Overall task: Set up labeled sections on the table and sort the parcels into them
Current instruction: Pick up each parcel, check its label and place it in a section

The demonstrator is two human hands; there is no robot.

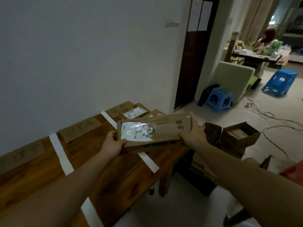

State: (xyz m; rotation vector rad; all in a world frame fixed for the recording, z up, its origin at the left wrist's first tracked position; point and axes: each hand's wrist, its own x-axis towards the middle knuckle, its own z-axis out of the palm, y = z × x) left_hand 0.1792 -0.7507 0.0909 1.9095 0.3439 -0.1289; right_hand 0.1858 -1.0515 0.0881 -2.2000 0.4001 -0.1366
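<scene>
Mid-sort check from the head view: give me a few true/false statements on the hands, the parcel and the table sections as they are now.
1. The left hand and the right hand each have a grip on one end of the long parcel. True.
2. The strips that divide the table are black. False: they are white tape strips.
3. Some parcels already lie in the far section by the wall. True.
4. The cardboard box on the floor beside the table is sealed. False: its flaps stand open.
</scene>
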